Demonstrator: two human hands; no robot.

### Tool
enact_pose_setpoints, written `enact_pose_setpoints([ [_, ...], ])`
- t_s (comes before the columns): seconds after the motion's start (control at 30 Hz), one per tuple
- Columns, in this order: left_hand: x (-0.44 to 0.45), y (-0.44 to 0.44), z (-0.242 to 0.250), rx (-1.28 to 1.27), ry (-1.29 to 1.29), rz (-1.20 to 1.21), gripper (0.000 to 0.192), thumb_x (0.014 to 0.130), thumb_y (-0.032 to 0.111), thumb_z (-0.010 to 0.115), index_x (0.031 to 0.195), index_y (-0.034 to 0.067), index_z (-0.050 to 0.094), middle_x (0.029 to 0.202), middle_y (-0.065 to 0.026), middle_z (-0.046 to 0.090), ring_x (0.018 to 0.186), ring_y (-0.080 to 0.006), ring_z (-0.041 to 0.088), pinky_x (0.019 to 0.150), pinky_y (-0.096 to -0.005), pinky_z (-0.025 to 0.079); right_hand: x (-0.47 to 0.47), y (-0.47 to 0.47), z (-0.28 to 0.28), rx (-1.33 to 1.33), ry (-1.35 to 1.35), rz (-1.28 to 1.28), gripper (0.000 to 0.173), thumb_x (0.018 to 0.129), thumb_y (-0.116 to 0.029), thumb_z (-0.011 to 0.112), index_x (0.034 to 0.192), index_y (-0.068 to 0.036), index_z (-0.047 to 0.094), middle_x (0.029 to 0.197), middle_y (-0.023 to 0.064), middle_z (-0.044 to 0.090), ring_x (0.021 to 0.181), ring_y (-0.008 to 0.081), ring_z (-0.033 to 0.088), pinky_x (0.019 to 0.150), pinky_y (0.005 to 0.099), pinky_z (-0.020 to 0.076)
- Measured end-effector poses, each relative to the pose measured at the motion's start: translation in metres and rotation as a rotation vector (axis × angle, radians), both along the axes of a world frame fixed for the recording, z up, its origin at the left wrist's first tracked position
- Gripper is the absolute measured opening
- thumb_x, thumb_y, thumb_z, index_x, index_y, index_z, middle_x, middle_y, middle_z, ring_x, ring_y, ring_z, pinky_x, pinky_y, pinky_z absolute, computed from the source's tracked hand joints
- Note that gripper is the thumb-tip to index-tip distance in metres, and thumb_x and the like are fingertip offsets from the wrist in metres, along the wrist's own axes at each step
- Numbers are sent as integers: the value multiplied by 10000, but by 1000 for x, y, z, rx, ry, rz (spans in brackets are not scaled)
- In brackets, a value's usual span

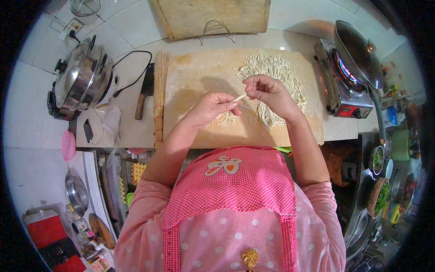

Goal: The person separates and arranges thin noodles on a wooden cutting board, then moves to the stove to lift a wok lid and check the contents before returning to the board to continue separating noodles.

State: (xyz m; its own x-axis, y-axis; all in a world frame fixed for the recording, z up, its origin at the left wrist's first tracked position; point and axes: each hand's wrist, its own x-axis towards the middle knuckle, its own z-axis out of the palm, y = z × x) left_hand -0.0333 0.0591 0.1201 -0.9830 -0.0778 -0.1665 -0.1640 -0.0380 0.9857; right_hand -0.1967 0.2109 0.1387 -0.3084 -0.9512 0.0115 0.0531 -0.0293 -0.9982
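Note:
Between my two hands a short strip of noodle dough (240,98) is held above a wooden board (190,73). My left hand (217,105) pinches its lower end between thumb and fingers. At the upper end are the thumb and fingertips of my right hand (266,91), closed on the strip. A large heap of cut noodles (272,66) covers the board's right part, partly behind my right hand. Under my left hand lies a smaller bunch of noodles (227,117), partly hidden by it.
Left of the board are a straw brush (159,102), a cleaver (146,86) and a lidded steel pot (80,73) with a cord. A lit gas stove (350,80) with a tilted wok (357,51) stands on the right. A wire rack (216,28) is behind the board.

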Motion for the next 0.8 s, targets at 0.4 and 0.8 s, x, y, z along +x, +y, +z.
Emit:
enact_pose_setpoints([
  [0.4,6,-1,2,397,-50,19,321,895,127,516,1165,-47,508,969,-148,632,873,-214,624,798,-314,493,-14,2,-7,-57,-49,-215,252,839,-67,607,1082,-9,571,892,29,593,815,106,551,734,243,462],
  [0.8,13,-6,5,338,-197,25,374,876,149,535,1194,-36,467,1060,-183,603,830,-240,633,680,-326,508,-23,0,-19,-98,-107,-286,197,830,-57,604,1025,-27,596,896,21,600,811,108,560,754,259,466],
])
